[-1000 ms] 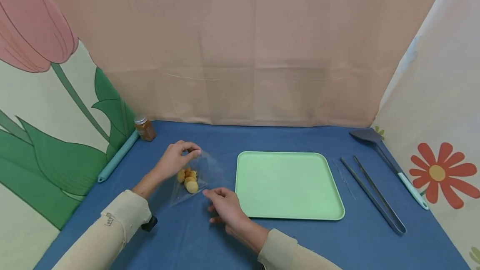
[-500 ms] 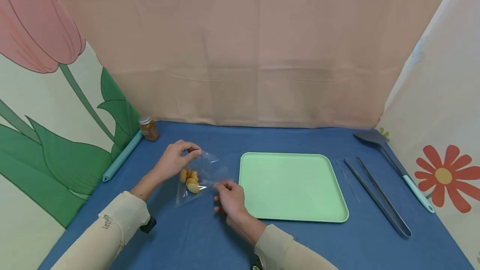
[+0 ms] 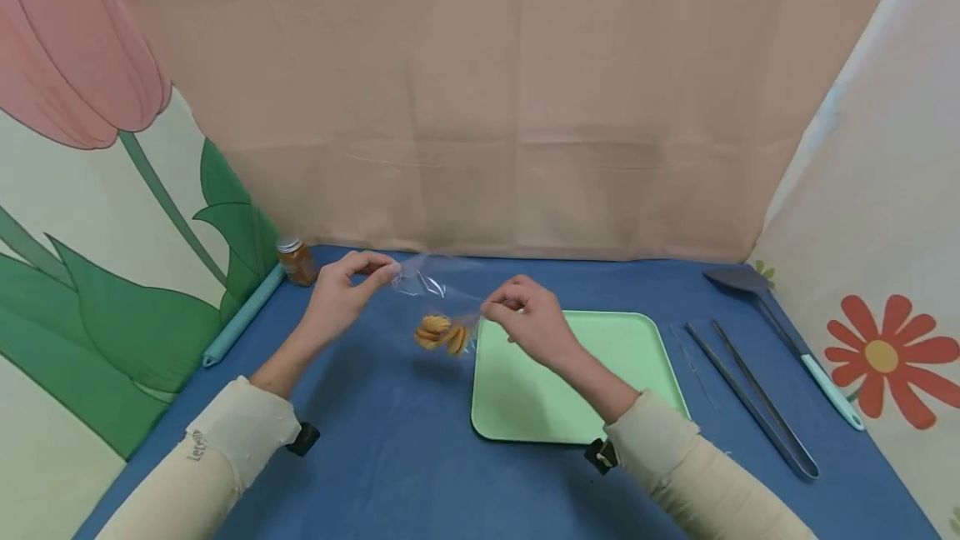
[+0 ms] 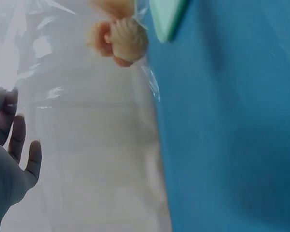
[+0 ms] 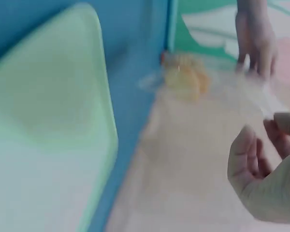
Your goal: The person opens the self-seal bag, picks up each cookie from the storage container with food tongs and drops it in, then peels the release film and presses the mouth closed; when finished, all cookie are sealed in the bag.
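Observation:
Between both hands hangs a clear plastic bag (image 3: 442, 286), lifted off the blue cloth. Several golden-brown cookies (image 3: 441, 333) lie bunched at its bottom; in the left wrist view one cookie (image 4: 129, 39) shows a ridged swirl. My left hand (image 3: 341, 294) pinches the bag's upper left edge between thumb and forefinger. On the other side, my right hand (image 3: 532, 323) pinches the bag's right edge, above the left part of a light green tray (image 3: 592, 382). The right wrist view is blurred, but the bag stretches between the two hands there.
Metal tongs (image 3: 753, 402) and a dark spatula (image 3: 783, 332) with a pale handle lie right of the tray. A thin clear strip (image 3: 696, 365) is beside the tongs. At the back left stand a brown-filled jar (image 3: 297, 262) and a teal rolled item (image 3: 243, 317).
My right hand has taken hold of the bag's edge and moved up and to the right. The bag has risen off the cloth, and its cookies have shifted right toward the tray.

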The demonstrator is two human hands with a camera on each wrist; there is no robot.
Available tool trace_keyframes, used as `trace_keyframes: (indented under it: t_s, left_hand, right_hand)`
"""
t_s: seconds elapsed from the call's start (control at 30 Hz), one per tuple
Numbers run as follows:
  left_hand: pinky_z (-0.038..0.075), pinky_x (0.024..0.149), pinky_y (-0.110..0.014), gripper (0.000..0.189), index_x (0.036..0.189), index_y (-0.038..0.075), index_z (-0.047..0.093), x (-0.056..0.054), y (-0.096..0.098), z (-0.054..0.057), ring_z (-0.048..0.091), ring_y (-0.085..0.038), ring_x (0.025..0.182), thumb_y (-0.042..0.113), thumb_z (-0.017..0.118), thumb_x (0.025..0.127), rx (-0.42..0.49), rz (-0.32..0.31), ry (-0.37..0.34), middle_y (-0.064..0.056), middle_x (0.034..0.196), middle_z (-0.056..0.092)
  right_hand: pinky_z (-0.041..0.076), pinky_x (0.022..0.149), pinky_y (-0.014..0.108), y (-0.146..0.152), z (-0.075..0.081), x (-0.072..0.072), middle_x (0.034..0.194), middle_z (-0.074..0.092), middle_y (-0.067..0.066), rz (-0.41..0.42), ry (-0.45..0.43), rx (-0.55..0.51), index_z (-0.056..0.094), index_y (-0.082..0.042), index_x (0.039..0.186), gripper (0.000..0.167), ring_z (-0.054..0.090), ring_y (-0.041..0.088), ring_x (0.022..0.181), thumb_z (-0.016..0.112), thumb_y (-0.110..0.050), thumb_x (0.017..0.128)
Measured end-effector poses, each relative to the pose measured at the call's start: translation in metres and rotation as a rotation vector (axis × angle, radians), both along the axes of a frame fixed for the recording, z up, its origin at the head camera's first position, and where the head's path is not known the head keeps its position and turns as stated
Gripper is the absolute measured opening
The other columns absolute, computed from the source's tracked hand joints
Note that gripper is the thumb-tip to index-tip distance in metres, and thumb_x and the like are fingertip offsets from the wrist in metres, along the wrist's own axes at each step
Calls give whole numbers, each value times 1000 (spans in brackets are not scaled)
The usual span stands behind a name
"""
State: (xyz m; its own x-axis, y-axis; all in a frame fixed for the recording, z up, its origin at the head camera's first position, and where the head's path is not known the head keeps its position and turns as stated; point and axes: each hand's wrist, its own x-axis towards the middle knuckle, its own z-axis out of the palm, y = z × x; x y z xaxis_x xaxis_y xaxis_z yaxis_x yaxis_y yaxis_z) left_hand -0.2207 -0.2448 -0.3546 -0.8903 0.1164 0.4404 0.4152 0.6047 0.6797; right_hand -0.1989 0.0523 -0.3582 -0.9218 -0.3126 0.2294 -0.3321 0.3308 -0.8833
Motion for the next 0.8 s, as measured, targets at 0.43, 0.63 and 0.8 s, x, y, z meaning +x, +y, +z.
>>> trace_keyframes:
  t_s: [0.43,0.63,0.8]
  left_hand:
    - [50,83,-25,15,104,7,71,-1,54,18,64,-12,91,18,60,102,293,-266,44,6,88,70]
    - [51,90,-34,15,105,15,73,2,74,27,65,-12,96,24,62,101,219,-290,18,-2,95,73]
    - [49,93,-38,15,109,18,75,3,86,32,60,-12,100,24,66,99,200,-307,15,1,106,70]
  right_hand:
    - [58,69,41,70,26,-9,120,59,2,42,100,-23,75,-10,97,16,61,19,97,65,-23,98]
    - [55,72,30,91,28,-4,117,59,-1,-56,199,-51,76,-8,96,13,56,13,106,68,-18,97]
    - [50,79,24,97,41,2,118,58,3,-122,249,-77,75,-4,96,14,54,11,108,67,-15,97]
